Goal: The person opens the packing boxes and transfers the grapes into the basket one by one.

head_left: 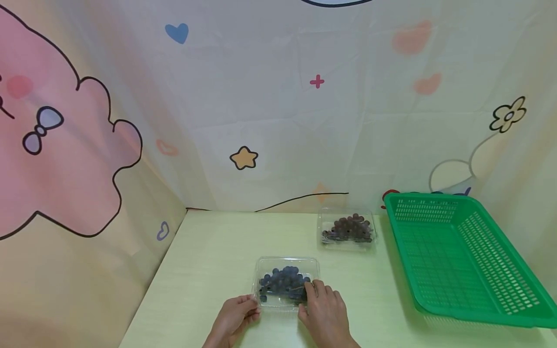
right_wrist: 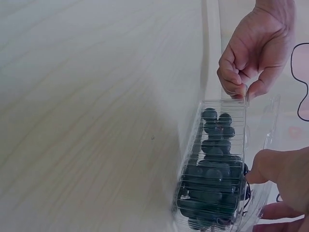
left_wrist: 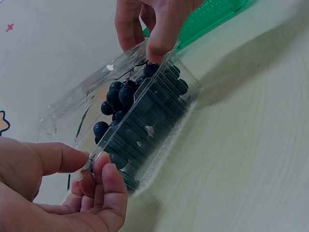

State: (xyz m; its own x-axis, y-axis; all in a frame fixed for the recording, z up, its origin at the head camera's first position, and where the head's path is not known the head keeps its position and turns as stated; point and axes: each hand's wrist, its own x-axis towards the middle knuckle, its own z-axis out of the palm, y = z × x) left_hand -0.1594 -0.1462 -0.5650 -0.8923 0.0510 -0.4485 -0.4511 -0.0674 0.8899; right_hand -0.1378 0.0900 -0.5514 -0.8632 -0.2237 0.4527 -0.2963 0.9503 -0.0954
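A clear plastic box (head_left: 287, 261) of dark grapes (head_left: 285, 280) stands at the table's front middle. My left hand (head_left: 236, 315) pinches its near left corner between thumb and fingertips, plain in the left wrist view. The right hand (head_left: 326, 309) grips the box's right side, its fingers curled over the edge. In the right wrist view the thumb (right_wrist: 268, 166) lies at the rim beside the grapes (right_wrist: 212, 169), with the other fingers on the far side of the clear plastic. A thin stem shows among the grapes (left_wrist: 120, 96) in the left wrist view.
A second clear box (head_left: 324, 217) with reddish-dark grapes (head_left: 350, 227) stands farther back. To the right is a large green plastic basket (head_left: 404, 256) with slotted sides. Printed curtain (head_left: 278, 106) hangs behind the pale table (head_left: 196, 261).
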